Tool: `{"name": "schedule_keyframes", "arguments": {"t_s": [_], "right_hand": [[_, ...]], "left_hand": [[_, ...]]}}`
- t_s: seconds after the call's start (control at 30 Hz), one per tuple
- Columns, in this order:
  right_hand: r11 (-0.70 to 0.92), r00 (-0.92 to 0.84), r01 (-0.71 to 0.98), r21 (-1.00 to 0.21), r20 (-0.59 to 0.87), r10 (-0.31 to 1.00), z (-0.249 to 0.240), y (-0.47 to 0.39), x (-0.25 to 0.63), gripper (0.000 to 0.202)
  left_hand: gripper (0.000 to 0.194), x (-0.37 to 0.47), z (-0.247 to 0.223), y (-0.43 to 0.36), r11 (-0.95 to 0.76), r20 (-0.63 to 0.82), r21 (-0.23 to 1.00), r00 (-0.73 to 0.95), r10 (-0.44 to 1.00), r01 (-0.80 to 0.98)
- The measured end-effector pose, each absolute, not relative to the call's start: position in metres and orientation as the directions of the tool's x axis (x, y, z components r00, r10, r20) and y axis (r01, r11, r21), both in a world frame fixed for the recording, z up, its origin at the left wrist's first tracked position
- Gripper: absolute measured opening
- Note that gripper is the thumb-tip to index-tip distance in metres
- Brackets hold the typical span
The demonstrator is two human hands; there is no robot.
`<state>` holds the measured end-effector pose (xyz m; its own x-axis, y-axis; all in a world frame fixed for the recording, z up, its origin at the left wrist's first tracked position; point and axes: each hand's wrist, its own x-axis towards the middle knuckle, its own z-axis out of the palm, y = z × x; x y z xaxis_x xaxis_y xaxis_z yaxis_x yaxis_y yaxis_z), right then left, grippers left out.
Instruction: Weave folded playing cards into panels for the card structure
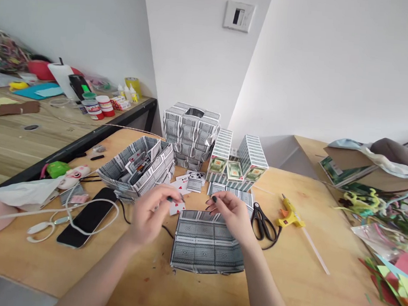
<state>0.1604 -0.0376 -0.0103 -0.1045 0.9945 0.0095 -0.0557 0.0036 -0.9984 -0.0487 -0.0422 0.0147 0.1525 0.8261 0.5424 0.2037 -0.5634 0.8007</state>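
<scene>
Your hands are apart, both up over the near side of the table, w/ a gap btwn them. Your L hand is bent in w/ thumb and fingers drawn close, just L of the card tray; your R hand has thumb and index nearly meeting above the tray's far R corner, its wrist crossing the R side. Can't tell if either grips anything, as the tips are too small to read; poss. a thin bit is pinched there. The tray, made of grey patterned cards, sits on the table right in front of you, btwn your forearms, open side up. Loose playing cards lie just beyond it, some face up, and a flat card panel is behind your R hand. Black scissors lie just R of that hand, then the yellow glue gun w/ a clear glue stick near it. Far side: a tall card structure next to stacked card boxes. On your L, a card basket holds more cards, and the phone lies nearer you w/ a white cable looped over it.
</scene>
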Motion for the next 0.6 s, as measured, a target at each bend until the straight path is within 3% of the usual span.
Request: {"name": "schedule_keyframes", "arguments": {"t_s": [0.1, 0.23, 0.3, 0.37, 0.47, 0.6], "right_hand": [[0.008, -0.048, -0.050, -0.999, 0.010, 0.999, -0.012, -0.033, 0.172, 0.027], [0.039, 0.017, 0.007, -0.999, 0.040, 0.999, -0.013, -0.031, 0.182, 0.025], [0.054, 0.043, 0.067, -0.996, 0.056, 0.997, -0.014, -0.030, 0.186, 0.025], [0.044, 0.071, 0.183, -0.982, 0.058, 0.996, -0.015, -0.029, 0.189, 0.026], [-0.002, 0.147, 0.473, -0.881, 0.077, 0.986, -0.018, -0.028, 0.193, 0.030], [0.033, 0.068, 0.718, -0.696, 0.118, 0.991, -0.022, -0.027, 0.199, 0.022]], "left_hand": [[0.018, -0.073, 0.030, -0.034, -0.685, 0.713, 0.682, -0.027, 0.700, 0.254], [0.017, -0.107, 0.049, -0.011, -0.538, 0.701, 0.642, -0.133, 0.701, 0.547], [0.018, -0.122, 0.059, 0.006, -0.249, 0.598, 0.553, -0.171, 0.783, 0.795], [0.021, -0.134, 0.067, 0.026, -0.040, 0.427, 0.319, -0.106, 0.898, 0.947], [0.027, -0.145, 0.070, 0.057, 0.013, 0.167, 0.134, -0.036, 0.985, 0.991], [0.022, -0.147, 0.059, 0.091, 0.015, 0.023, 0.133, -0.018, 1.000, 0.991]]}}
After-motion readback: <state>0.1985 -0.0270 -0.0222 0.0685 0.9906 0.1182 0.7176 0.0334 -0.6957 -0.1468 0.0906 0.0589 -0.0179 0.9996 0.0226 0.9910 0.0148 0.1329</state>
